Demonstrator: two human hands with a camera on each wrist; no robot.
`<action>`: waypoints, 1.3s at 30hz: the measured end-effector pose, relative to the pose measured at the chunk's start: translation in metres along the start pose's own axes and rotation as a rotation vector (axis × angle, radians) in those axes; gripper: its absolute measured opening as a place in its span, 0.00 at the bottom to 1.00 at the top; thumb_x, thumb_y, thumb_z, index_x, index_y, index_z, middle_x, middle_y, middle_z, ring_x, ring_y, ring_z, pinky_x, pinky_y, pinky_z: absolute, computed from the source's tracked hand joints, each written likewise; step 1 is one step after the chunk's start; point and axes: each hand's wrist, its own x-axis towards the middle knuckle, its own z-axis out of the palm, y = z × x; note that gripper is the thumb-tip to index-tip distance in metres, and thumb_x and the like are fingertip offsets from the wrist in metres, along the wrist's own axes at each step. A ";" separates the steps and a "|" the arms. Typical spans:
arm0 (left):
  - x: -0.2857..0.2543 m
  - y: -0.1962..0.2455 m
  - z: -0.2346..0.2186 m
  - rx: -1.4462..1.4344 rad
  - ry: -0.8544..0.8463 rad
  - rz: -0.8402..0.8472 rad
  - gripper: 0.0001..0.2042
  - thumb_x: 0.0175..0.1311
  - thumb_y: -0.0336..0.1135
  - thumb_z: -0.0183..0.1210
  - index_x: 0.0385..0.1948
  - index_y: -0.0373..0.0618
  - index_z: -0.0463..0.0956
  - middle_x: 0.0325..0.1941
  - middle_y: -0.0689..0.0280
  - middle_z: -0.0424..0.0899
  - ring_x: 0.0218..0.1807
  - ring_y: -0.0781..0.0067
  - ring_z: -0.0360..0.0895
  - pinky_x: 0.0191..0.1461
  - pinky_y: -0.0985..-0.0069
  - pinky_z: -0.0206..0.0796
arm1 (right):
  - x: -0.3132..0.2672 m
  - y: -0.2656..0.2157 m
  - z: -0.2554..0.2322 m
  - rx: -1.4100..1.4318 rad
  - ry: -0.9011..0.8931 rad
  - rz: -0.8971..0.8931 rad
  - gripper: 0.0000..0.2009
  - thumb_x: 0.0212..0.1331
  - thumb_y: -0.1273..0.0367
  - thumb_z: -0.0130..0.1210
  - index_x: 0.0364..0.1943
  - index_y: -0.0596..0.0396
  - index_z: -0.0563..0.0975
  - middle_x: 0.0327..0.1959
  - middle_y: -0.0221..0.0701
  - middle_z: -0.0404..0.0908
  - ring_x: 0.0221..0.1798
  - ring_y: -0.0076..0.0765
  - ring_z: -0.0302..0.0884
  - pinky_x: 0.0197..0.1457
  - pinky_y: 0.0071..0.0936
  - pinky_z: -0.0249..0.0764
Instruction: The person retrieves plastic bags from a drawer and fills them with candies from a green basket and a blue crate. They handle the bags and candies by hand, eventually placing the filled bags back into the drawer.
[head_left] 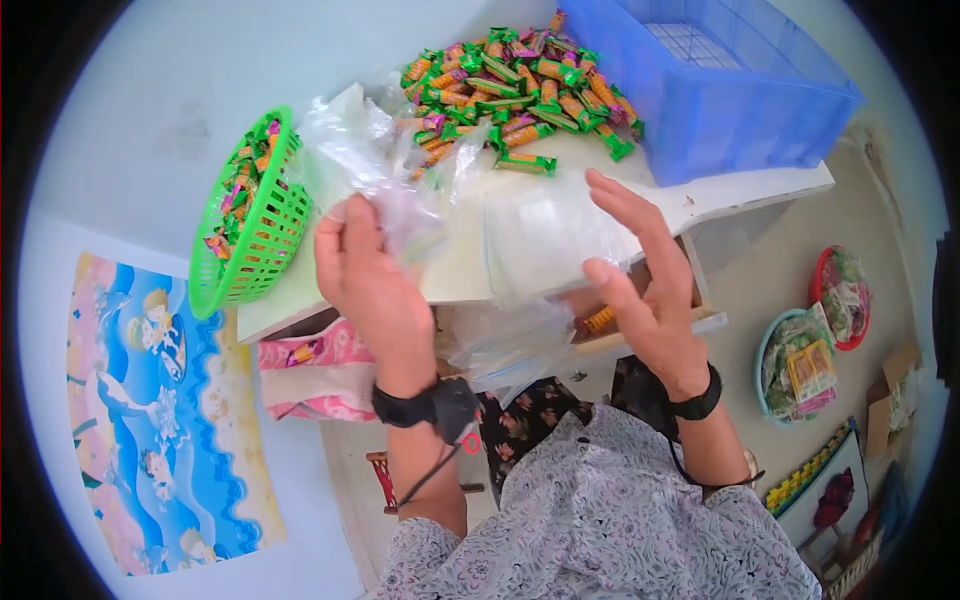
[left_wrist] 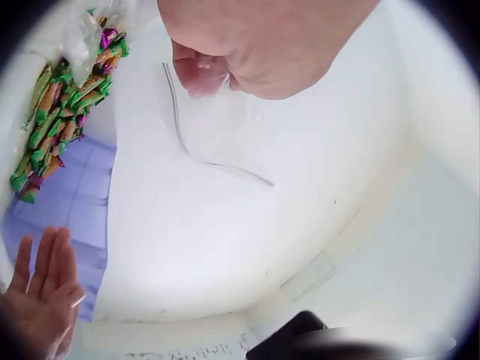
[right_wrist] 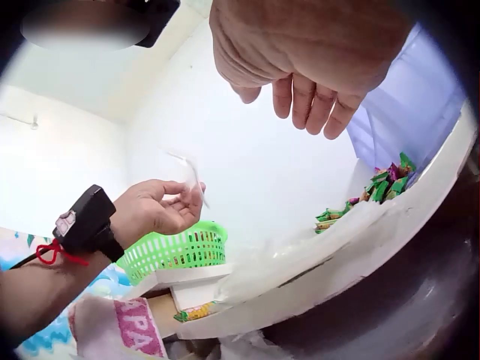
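My left hand (head_left: 375, 285) pinches a thin clear plastic bag (right_wrist: 196, 180) between thumb and fingers, above the white table (head_left: 460, 280). In the left wrist view the bag is nearly invisible apart from its edge line. To the right, my right hand (head_left: 655, 290) is held up with its fingers extended and nothing in them. Close beside it on the table lies a stack of flat clear bags (head_left: 535, 240). Behind the hands, a heap of candies (head_left: 520, 90) in green, orange and purple wrappers spreads toward the wall, with crumpled clear plastic (head_left: 345, 140) at its left.
A green basket (head_left: 275, 215) holding more candies leans at the table's left. At the back right stands a blue crate (head_left: 740, 110). More clear plastic (head_left: 510, 340) spills over an open drawer (head_left: 650, 335) at the front. A pink-and-white towel (head_left: 320, 375) hangs nearby.
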 end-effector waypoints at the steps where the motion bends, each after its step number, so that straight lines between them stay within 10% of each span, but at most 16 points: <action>1: -0.016 -0.004 0.003 0.042 0.008 0.016 0.07 0.75 0.30 0.59 0.45 0.37 0.74 0.46 0.58 0.85 0.47 0.70 0.84 0.50 0.72 0.77 | -0.001 0.001 0.004 0.078 -0.019 0.027 0.36 0.60 0.61 0.68 0.72 0.59 0.68 0.75 0.44 0.69 0.78 0.46 0.64 0.80 0.41 0.56; 7: -0.080 -0.016 0.030 0.208 -0.124 0.061 0.07 0.77 0.31 0.57 0.45 0.38 0.72 0.40 0.53 0.86 0.33 0.70 0.85 0.31 0.76 0.77 | -0.004 -0.025 0.028 0.103 -0.036 0.062 0.47 0.53 0.60 0.75 0.75 0.59 0.62 0.74 0.47 0.69 0.77 0.46 0.65 0.80 0.42 0.58; 14: -0.084 -0.018 0.004 0.284 -0.192 0.009 0.06 0.76 0.30 0.58 0.44 0.39 0.73 0.37 0.58 0.86 0.32 0.73 0.82 0.39 0.78 0.75 | -0.006 -0.010 0.002 0.512 -0.055 0.660 0.21 0.60 0.67 0.71 0.56 0.61 0.80 0.44 0.39 0.87 0.46 0.36 0.86 0.50 0.29 0.81; 20: -0.073 -0.018 -0.011 0.247 -0.339 0.028 0.04 0.75 0.30 0.59 0.43 0.39 0.75 0.35 0.64 0.83 0.36 0.79 0.79 0.43 0.79 0.71 | -0.010 0.001 0.000 0.261 -0.108 0.391 0.21 0.59 0.65 0.72 0.53 0.60 0.82 0.48 0.33 0.86 0.54 0.29 0.81 0.58 0.32 0.76; 26: -0.075 0.001 -0.026 0.628 -0.837 0.028 0.06 0.70 0.25 0.62 0.43 0.37 0.77 0.36 0.67 0.82 0.35 0.81 0.77 0.42 0.80 0.70 | 0.011 -0.019 -0.026 0.182 -0.189 0.251 0.18 0.59 0.67 0.71 0.51 0.60 0.82 0.44 0.30 0.86 0.50 0.23 0.80 0.55 0.28 0.76; 29: -0.084 0.007 -0.021 0.609 -0.868 -0.045 0.09 0.67 0.24 0.64 0.46 0.35 0.76 0.38 0.67 0.84 0.36 0.80 0.79 0.45 0.81 0.70 | 0.000 -0.011 -0.028 0.364 -0.396 0.513 0.07 0.66 0.74 0.64 0.46 0.59 0.82 0.40 0.26 0.85 0.42 0.16 0.79 0.43 0.18 0.73; 32: -0.087 0.002 -0.027 0.537 -0.770 -0.169 0.11 0.66 0.25 0.65 0.48 0.37 0.78 0.39 0.65 0.86 0.40 0.78 0.82 0.51 0.77 0.73 | -0.005 -0.006 -0.024 0.421 -0.093 0.509 0.03 0.66 0.74 0.65 0.38 0.59 0.81 0.31 0.21 0.83 0.35 0.12 0.76 0.38 0.15 0.72; 39: -0.086 -0.025 -0.042 0.152 -0.518 -0.508 0.15 0.68 0.25 0.63 0.55 0.36 0.75 0.40 0.62 0.86 0.43 0.71 0.86 0.51 0.74 0.76 | -0.004 0.004 -0.026 0.421 0.011 0.619 0.06 0.67 0.72 0.65 0.42 0.58 0.80 0.32 0.23 0.84 0.34 0.13 0.76 0.37 0.16 0.72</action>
